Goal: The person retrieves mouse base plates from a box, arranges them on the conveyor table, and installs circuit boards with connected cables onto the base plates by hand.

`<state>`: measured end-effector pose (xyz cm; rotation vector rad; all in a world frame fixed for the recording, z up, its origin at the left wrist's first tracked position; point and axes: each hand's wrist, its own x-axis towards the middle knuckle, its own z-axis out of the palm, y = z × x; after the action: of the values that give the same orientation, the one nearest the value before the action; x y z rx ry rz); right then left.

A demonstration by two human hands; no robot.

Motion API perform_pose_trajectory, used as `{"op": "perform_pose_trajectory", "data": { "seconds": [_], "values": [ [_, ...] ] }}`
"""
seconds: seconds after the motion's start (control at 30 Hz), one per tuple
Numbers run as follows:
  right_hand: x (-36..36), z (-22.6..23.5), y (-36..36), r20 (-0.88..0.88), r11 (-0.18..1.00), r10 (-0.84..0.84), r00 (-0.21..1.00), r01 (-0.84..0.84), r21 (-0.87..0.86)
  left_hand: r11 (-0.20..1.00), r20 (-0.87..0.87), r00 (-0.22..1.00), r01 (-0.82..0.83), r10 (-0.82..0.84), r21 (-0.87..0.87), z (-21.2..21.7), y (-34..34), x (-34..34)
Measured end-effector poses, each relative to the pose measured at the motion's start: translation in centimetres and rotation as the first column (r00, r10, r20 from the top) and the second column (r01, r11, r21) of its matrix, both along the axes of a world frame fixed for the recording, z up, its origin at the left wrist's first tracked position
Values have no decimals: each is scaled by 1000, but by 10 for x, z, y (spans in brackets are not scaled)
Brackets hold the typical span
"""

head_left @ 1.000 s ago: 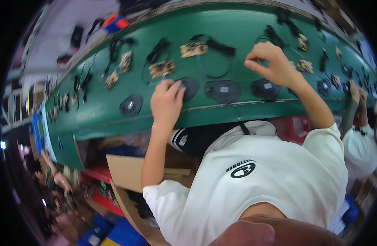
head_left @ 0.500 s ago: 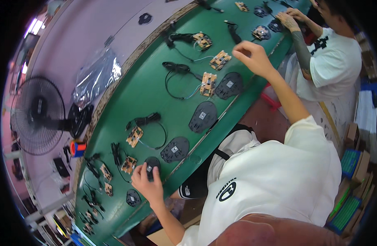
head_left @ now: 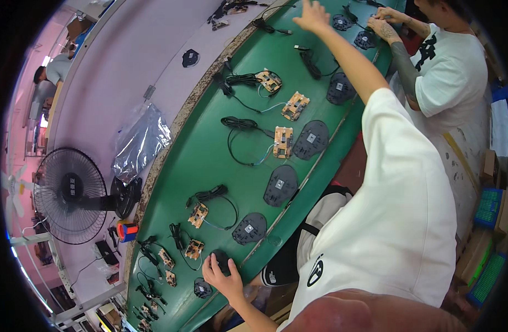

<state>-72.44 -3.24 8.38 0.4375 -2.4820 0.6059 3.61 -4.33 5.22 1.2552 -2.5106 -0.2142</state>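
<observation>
My left hand is at the near part of the green bench, with fingers and thumb round the edges of a black mouse base shell. My right hand stretches to the far end, fingers spread and nothing seen in them. Close by it lie a black cable and another mouse base. Several black bases, such as one with a pale square in its middle, line the near edge. Beside them lie tan circuit boards wired to black cables.
A green work surface runs diagonally, bordered by a speckled edge. Past it stand a black fan, a clear plastic bag and an orange-and-blue roll. A co-worker's hands handle parts at far right.
My right hand has moved farther up the bench with its fingers spreading. My left hand stays at the same black mouse base. The whole view has shifted, so the bench sits lower.
</observation>
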Motion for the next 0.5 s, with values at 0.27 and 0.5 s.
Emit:
{"op": "perform_pose_trajectory", "data": {
  "seconds": [0.27, 0.5],
  "values": [
    [-112, -21, 11, 523, 933, 147, 839, -293, 208, 998, -136, 990, 43, -48, -34, 20, -2, -60],
    [-98, 53, -51, 515, 545, 837, 185, -367, -754, 966, -250, 934, 239, -256, -98, 41, -26, -135]
  ]
}}
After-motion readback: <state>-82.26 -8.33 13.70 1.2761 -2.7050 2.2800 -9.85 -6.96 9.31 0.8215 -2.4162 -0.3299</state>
